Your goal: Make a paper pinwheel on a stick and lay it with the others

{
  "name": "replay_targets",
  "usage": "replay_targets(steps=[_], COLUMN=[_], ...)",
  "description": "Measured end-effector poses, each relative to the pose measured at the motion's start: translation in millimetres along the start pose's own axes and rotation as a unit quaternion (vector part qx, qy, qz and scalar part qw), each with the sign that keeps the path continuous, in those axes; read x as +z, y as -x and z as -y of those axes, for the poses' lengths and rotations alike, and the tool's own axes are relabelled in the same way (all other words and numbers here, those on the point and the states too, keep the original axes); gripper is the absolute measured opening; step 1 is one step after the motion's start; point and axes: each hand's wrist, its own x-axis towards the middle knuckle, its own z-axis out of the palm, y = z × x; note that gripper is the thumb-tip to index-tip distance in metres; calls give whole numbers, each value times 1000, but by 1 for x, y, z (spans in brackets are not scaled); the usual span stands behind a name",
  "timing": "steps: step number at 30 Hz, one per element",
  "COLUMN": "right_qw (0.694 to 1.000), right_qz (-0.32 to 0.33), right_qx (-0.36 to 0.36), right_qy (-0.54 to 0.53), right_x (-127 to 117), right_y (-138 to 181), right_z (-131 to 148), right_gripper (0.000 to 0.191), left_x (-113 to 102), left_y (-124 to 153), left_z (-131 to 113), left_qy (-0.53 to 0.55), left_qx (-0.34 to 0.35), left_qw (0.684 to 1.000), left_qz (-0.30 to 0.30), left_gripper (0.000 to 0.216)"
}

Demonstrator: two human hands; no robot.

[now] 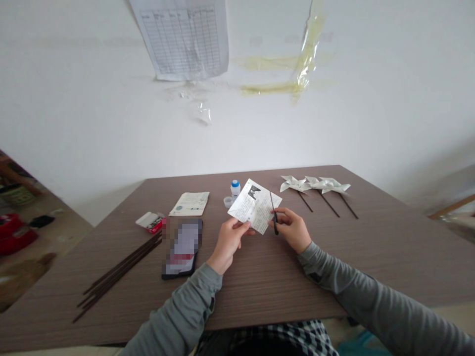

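My left hand (229,241) pinched the lower-left edge of a printed paper square (255,205), thumb & fingers closed on it, sheet held up off the table (260,277) & tilted back. My right hand (293,228) was closed round the handles of black scissors (273,213), blades pointing up & away, lying vs. the paper's right edge. Couldn't tell if blades were apart or together, too thin to see. Both sleeves grey.

Just beyond the paper, behind my left hand's grip: small white bottle w/ blue cap (235,188), upright, w/ a little clear cap (227,201) beside it on the table. Further left of my left hand: a folded printed leaflet (190,203), flat. Near left, just beside my left wrist: a black phone (182,248), screen up. Left of that a small red & white box (151,221), and a bundle of dark thin sticks (118,269) lying diagonally, well apart from my grip.

Beyond & right of my right hand: paper pinwheels (315,184) on dark sticks, lying flat in a row, heads touching or overlapping. On the wall ahead: a printed table sheet (183,37) & strips of yellowed tape (293,74).
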Motion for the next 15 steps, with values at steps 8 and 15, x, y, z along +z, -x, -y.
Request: replay_targets(steps=[8,15], right_qw=[1000,1000], right_qz=[-1,0], right_qx=[4,8], right_qy=[-4,-13], right_x=[4,7], right_y=[1,3], right_z=[0,1], right_gripper=[68,72], left_x=[2,3], left_y=[3,1], left_z=[4,3], left_qy=[-2,-5], left_qx=[-2,-1], left_qw=[1000,1000], left_qz=[30,24], left_gripper=[28,27])
